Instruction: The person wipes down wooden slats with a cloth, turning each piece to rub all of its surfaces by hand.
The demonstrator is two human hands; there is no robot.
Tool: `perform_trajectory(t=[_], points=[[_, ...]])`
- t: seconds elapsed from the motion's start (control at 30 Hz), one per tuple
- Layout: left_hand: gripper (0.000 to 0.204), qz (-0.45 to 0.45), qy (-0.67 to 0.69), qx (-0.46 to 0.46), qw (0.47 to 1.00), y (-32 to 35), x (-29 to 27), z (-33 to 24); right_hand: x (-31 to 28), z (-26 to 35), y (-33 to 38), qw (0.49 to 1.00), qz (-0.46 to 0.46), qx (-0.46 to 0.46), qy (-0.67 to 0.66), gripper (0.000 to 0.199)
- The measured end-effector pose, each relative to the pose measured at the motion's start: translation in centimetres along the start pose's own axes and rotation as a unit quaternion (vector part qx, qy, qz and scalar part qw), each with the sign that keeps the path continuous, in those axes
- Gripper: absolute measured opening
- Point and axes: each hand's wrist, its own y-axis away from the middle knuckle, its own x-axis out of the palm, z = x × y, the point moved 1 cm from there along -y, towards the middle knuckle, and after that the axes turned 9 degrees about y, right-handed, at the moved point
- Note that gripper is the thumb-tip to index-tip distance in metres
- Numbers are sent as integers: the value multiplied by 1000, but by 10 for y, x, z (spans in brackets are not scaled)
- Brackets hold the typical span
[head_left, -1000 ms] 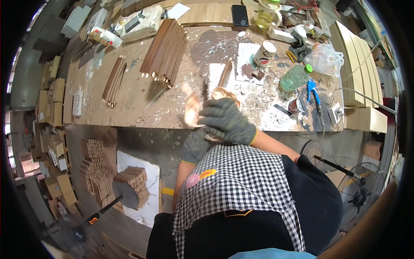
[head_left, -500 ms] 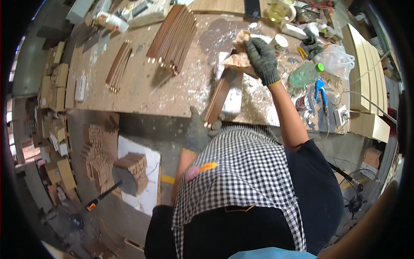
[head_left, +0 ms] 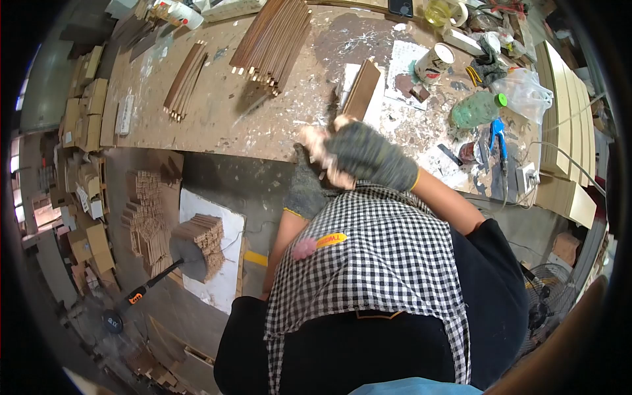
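Wooden slat (head_left: 361,90), dark brown, lying flat on the desk (head_left: 217,125), angled up and to the right over a white sheet, just beyond the gloved hands. Right hand (head_left: 368,155) in a grey knit glove with pale fingertips, hovering over the desk's near edge, fingers curled and blurred; whether pinching anything, cannot tell. Left hand (head_left: 306,191) in a dark grey glove, lower, at the desk's front edge and partly tucked under the right one; grip hidden, cannot tell either. Both close together, near the slat's lower end but not clearly touching it.

Further back on the desk: large bundle of long brown strips (head_left: 273,39) fanned side by side, smaller bundle of strips (head_left: 185,80) to its left. To the right of the slat: paper cup (head_left: 433,62), green plastic bottle (head_left: 475,110) on its side, blue-handled pliers (head_left: 497,131), clear plastic bag (head_left: 526,92). Pale boards (head_left: 566,118) stacked on edge at the desk's right end.

On the floor to the left: stacks of short wooden pieces (head_left: 148,224), white panel (head_left: 217,263) with a block of strips on it, hammer with black handle (head_left: 148,286) leaning against it. Checked apron (head_left: 368,263) over dark clothing filling the lower middle.
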Motion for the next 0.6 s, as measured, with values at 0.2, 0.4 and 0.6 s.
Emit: perform_trajectory(t=[0.2, 0.4, 0.6], points=[[87, 81, 28, 44, 995, -65, -54, -8, -67, 0, -40, 928, -73, -32, 363, 23], [89, 77, -19, -17, 997, -29, -98, -31, -6, -5, -55, 887, 79, -153, 429, 15], [84, 39, -68, -14, 997, 22, 15, -14, -35, -1, -64, 871, 24, -26, 490, 14]])
